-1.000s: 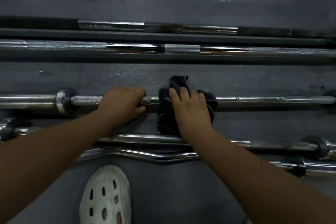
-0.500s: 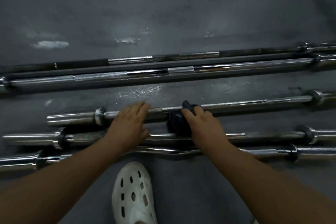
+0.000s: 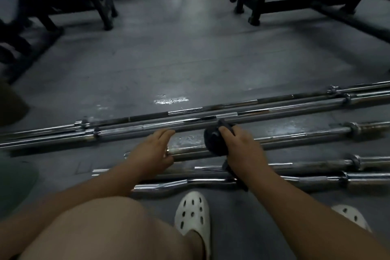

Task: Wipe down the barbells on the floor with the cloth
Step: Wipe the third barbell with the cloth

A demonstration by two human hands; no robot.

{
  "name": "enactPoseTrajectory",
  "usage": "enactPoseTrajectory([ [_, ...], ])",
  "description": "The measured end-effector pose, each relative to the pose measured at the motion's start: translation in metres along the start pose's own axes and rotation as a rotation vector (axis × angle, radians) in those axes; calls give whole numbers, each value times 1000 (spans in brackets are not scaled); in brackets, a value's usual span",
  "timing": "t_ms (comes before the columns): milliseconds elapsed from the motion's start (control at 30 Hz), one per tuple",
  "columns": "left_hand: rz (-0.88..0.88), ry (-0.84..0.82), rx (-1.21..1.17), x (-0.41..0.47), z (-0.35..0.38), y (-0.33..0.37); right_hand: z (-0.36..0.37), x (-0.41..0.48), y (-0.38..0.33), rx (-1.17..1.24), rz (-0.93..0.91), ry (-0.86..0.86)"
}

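Several steel barbells lie side by side on the grey floor. My right hand [image 3: 242, 148] grips a dark cloth [image 3: 215, 143] wrapped around the middle barbell [image 3: 295, 137]. My left hand [image 3: 153, 152] holds the same bar further left, fingers stretched over it and thumb against its near side. Two long barbells [image 3: 263, 112] lie beyond it. A straight bar [image 3: 316, 164] and a curl bar [image 3: 168, 188] lie nearer to me, partly hidden by my arms.
My knee [image 3: 105, 228] and a white perforated clog [image 3: 194, 211] fill the foreground, a second clog [image 3: 352, 217] at the right. Black gym machine frames [image 3: 274, 2] stand at the back. A wet shiny patch [image 3: 171, 100] marks the floor beyond the bars.
The view has lifted and pulled back, bringing the gym machines and my knee into sight. Both hands stay on the middle barbell, the right still holding the cloth around it.
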State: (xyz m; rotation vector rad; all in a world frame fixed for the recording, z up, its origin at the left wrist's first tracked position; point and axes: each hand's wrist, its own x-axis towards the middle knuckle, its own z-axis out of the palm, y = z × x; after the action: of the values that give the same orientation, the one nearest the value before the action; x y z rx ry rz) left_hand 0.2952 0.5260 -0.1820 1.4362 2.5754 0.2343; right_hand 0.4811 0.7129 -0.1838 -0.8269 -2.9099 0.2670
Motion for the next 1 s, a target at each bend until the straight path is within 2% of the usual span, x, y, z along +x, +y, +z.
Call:
enactPoseTrajectory([
  [200, 38, -36, -13, -12, 5, -26, 0, 3, -22, -8, -15, 28],
  [300, -18, -83, -47, 2, 25, -47, 7, 32, -29, 0, -44, 72],
  [433, -28, -127, -54, 30, 56, -73, 20, 83, -33, 224, -37, 207],
  [500, -55, -164, -84, 44, 74, -85, 41, 97, -29, 349, -6, 222],
  [533, -65, -185, -97, 51, 84, -91, 55, 100, -25, 360, 15, 152],
  [567, -63, -206, -97, 57, 94, -95, 72, 102, -20, 279, 36, 6],
  [633, -20, -216, -68, 72, 113, -102, 107, 106, -9, -18, 98, -306],
  [667, 18, -198, -43, 79, 122, -104, 122, 108, -4, -80, 135, -378],
  [833, 144, -158, 98, 105, 166, -107, 166, 114, 6, -50, 113, -505],
  [1000, 194, -98, 200, 120, 198, -114, 199, 124, 8, -34, 33, -472],
])
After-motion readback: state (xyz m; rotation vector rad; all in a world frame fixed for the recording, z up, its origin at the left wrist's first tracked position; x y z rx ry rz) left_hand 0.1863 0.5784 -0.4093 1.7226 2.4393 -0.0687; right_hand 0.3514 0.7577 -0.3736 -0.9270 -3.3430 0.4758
